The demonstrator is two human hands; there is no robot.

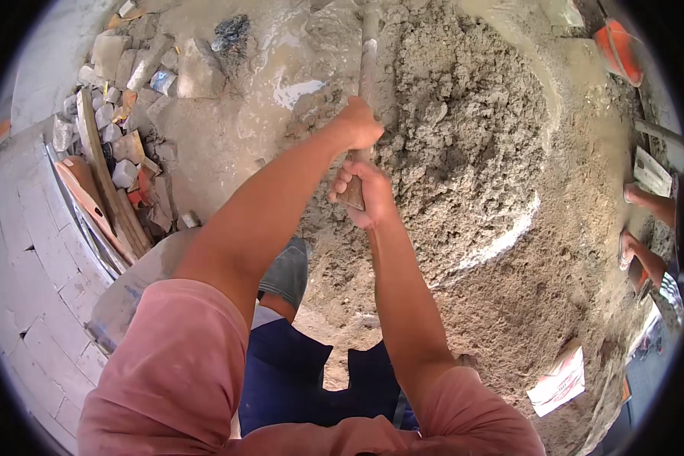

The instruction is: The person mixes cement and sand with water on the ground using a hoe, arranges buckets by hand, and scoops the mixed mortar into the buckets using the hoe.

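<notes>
A long tool handle (368, 64) runs away from me toward the top of the head view; its working end cannot be made out. My left hand (359, 125) is wrapped around the shaft. Just below it, nearer my body, my right hand (371, 190) is closed around the brown end of the same handle. Right of the shaft lies a heap of wet grey mortar (471, 114), lumpy on top. Drier brown sand mix (501, 327) spreads in front of it, with a bright white streak (505, 242) along the border.
Broken bricks and rubble (125, 171) lie left, beside wooden planks (102, 175) and paving (34, 266). Watery slurry (281, 45) covers the upper left ground. An orange container (619, 52), another person's legs (650, 205) and a torn paper bag (558, 384) are on the right.
</notes>
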